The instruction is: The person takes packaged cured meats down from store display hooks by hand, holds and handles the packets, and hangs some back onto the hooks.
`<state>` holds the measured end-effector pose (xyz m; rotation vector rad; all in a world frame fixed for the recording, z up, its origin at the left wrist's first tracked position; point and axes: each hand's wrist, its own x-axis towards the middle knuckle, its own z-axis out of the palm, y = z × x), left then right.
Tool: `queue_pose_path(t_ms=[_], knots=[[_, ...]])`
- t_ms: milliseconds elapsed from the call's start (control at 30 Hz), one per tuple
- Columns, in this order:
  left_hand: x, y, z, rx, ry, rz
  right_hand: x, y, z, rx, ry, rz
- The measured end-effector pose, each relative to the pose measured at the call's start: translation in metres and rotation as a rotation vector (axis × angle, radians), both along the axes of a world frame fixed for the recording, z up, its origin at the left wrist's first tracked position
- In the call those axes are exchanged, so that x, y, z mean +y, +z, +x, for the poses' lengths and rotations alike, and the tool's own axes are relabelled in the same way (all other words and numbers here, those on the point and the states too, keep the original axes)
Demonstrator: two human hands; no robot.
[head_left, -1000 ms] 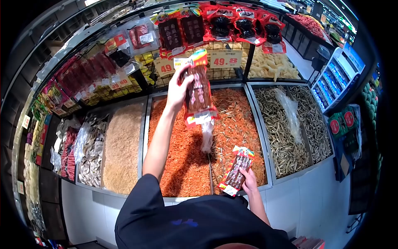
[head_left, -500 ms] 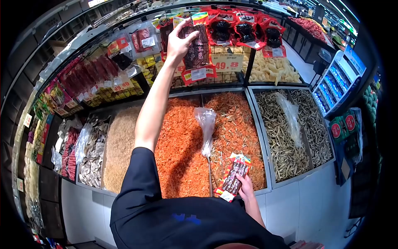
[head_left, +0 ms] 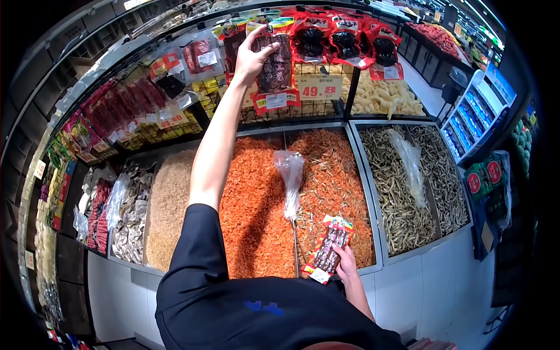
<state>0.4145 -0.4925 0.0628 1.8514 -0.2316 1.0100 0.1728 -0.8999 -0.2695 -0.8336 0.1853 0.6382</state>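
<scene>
My left hand (head_left: pixel 251 60) is stretched up to the hanging rack. Its fingers close on the upper left part of a large red-edged packet of dark cured meat (head_left: pixel 276 73), which has a white label at its foot. Lower down, in front of my body, my right hand (head_left: pixel 345 262) grips a smaller red packet of cured meat (head_left: pixel 330 248) by its right edge. That packet is tilted over the bin of orange dried shrimp (head_left: pixel 326 169). Another packet (head_left: pixel 232 46) hangs partly hidden behind my left hand.
Red packets of dark balls (head_left: pixel 345 44) hang to the right of my left hand, above a price sign (head_left: pixel 319 88). A plastic-wrapped handle (head_left: pixel 290 181) stands up between the shrimp bins. Dried fish fill a bin (head_left: pixel 396 192) on the right. A blue display stand (head_left: pixel 475 119) is beyond.
The large packet in my left hand has shifted slightly up and left at its lower end. My left hand moves a little left; my right hand and its packet stay almost still.
</scene>
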Motion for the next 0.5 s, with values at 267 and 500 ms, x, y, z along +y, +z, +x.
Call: queue_pose_path(t_ms=[267, 500], knots=[[0.036, -0.009, 0.064, 0.090, 0.206, 0.087, -0.004, -0.024, -0.001, 0.064, -0.006, -0.056], [0.032, 0.004, 0.092, 0.479, 0.785, 0.566, -0.003, -0.012, 0.003, 0.076, -0.066, -0.050]])
